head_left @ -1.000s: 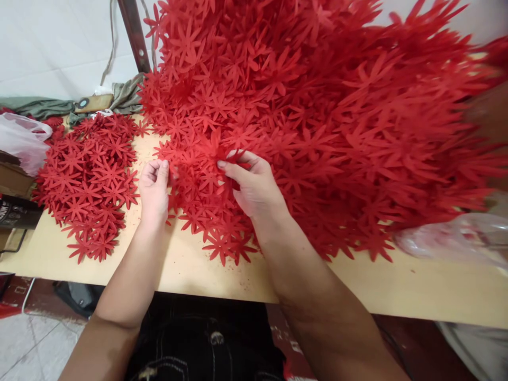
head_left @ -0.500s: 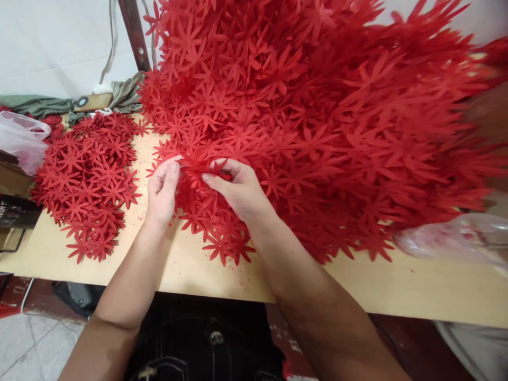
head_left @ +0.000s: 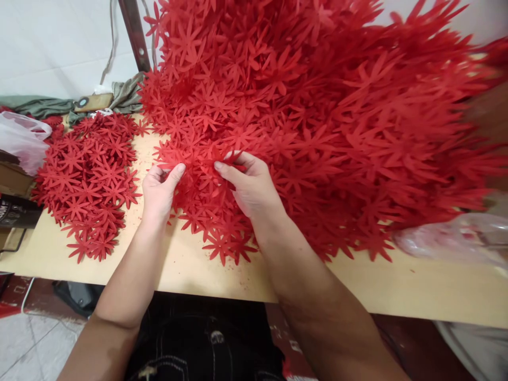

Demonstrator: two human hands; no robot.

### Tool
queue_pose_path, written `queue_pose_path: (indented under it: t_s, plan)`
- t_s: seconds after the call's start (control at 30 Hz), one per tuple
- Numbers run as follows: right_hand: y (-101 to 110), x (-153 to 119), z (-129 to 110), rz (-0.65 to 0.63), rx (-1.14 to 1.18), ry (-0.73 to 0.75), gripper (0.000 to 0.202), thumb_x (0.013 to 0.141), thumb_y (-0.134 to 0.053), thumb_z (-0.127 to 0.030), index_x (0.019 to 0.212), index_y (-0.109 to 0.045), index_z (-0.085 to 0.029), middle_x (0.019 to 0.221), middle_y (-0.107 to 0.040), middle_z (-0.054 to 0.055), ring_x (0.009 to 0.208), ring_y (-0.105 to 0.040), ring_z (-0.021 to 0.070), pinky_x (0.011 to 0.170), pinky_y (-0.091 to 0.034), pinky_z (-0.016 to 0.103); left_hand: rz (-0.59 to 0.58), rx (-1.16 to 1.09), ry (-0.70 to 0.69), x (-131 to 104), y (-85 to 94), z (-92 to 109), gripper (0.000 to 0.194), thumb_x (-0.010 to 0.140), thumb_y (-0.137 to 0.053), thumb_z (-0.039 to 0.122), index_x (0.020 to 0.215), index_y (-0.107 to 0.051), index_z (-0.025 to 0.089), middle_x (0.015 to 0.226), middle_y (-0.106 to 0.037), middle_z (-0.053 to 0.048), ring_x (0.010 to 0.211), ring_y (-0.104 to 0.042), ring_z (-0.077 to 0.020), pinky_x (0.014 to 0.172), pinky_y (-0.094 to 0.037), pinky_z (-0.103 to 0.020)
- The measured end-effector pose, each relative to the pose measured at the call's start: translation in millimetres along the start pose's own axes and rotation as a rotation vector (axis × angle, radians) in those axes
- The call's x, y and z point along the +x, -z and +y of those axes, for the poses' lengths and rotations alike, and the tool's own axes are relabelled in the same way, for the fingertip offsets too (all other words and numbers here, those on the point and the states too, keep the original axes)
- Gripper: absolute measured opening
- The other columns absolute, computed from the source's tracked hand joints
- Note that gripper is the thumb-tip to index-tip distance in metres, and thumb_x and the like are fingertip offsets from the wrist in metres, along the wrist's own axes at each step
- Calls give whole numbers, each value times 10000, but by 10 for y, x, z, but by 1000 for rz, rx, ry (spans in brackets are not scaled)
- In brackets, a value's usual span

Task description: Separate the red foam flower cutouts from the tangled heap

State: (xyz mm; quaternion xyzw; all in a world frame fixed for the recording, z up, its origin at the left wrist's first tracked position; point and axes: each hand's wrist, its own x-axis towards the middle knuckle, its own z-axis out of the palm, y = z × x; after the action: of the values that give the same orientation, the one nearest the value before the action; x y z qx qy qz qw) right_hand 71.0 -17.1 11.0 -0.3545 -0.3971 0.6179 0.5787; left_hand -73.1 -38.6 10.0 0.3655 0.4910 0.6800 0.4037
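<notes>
My left hand [head_left: 161, 186] is closed in a pinch on red petals at the near left side of a large heap of red flower-shaped cutouts [head_left: 254, 95]. My right hand [head_left: 254, 185] pinches red flower cutouts [head_left: 208, 163] between thumb and fingers, a short way to the right. The held pieces blend into the heap behind them, so their exact edges and number are hard to make out. A smaller pile of darker red flower cutouts [head_left: 89, 180] lies to the left of my left hand.
The heaps lie on a pale wooden table [head_left: 190, 275]. A white plastic bag [head_left: 24, 140] and a cardboard box [head_left: 14, 177] stand at the left edge. A clear plastic bag [head_left: 448, 235] lies at right. Green cloth [head_left: 43, 106] and a phone-like object [head_left: 93, 102] are behind.
My hands have moved apart: the right one shifted right and slightly up, the left one a little left. Both still pinch red pieces.
</notes>
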Motion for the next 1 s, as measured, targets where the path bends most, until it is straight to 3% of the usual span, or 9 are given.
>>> queue_pose_path:
  t_s: [0.17, 0.3, 0.4, 0.57, 0.7, 0.8, 0.87, 1.0]
  plan:
    - [-35, -34, -16, -61, 17, 0, 361, 463, -840, -410, 648, -601, -211, 670, -625, -68, 603, -567, 50, 657, -526, 201, 21, -26, 28, -11, -17, 17, 401, 498, -825, 443, 686, -614, 159, 611, -631, 56, 527, -534, -37, 554, -433, -173]
    - [-99, -78, -21, -134, 8, 22, 402, 434, -848, -418, 709, -638, -213, 699, -658, -62, 653, -606, 68, 698, -540, 220, -113, -80, 82, -45, -49, 22, 430, 456, -841, 446, 705, -629, 168, 641, -650, 48, 562, -566, -51, 599, -464, -184]
    - [-139, -108, -5, -226, -89, 41, 366, 512, -815, -406, 773, -658, -204, 716, -666, -38, 699, -621, 94, 731, -542, 253, -189, -86, 102, -80, -75, 19, 415, 482, -830, 462, 680, -611, 171, 596, -618, 54, 557, -562, -56, 603, -468, -188]
    - [-89, -82, 5, -97, -187, 105, 218, 556, -778, -283, 670, -617, -188, 651, -612, -45, 611, -543, 64, 629, -489, 209, -129, -99, 98, -65, -67, -14, 429, 536, -799, 483, 614, -518, 167, 525, -538, 75, 449, -445, -25, 480, -369, -168]
    - [11, -5, -14, 28, -159, 135, 214, 551, -772, -275, 665, -604, -209, 674, -599, -54, 613, -523, 58, 622, -474, 204, 8, -77, 28, 34, 7, -59, 374, 622, -752, 475, 699, -529, 185, 644, -582, 59, 551, -521, -47, 576, -433, -183]
    - [42, 27, -13, 56, -137, 157, 242, 563, -770, -308, 737, -622, -228, 711, -600, -55, 648, -540, 68, 665, -490, 222, 94, 45, -146, 94, 63, -88, 359, 588, -800, 366, 823, -588, 196, 844, -633, 26, 786, -596, -71, 759, -469, -189]
    - [35, 25, -10, 43, -137, 146, 259, 572, -767, -313, 776, -629, -232, 742, -610, -50, 678, -553, 74, 698, -497, 232, 63, 136, -240, 106, 83, -103, 318, 619, -782, 332, 861, -632, 192, 934, -644, -4, 897, -599, -90, 837, -460, -201]
    - [6, 5, -16, 34, -116, 118, 256, 560, -778, -303, 748, -622, -225, 746, -602, -47, 686, -543, 70, 702, -488, 222, -9, 257, -296, 73, 88, -107, 182, 727, -692, 344, 804, -684, 180, 872, -656, -23, 844, -598, -97, 819, -461, -214]
